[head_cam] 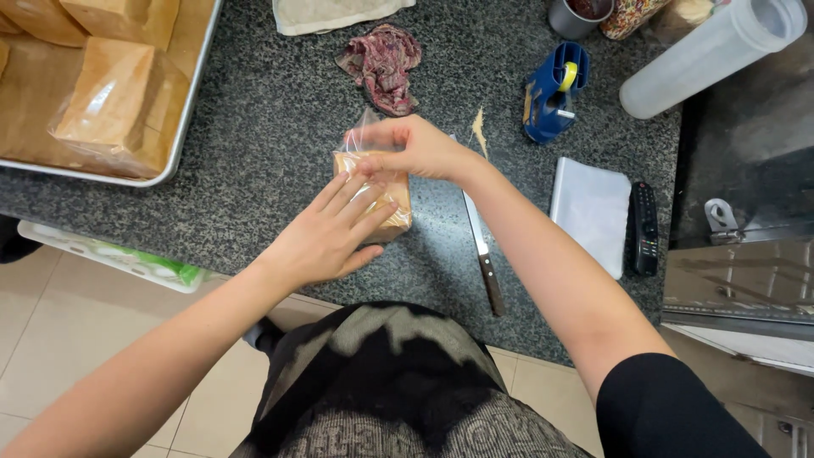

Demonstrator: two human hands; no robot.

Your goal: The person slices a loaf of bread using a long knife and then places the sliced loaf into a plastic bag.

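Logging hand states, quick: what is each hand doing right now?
Left hand: open, flat on the bagged bread.
Right hand: closed, pinching the bag's clear plastic top.

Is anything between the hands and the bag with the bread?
No. The left hand lies flat right on the bread bag, and the right hand pinches the bag's open top. Nothing sits between them. The knife lies beside the bag, to its right on the counter.
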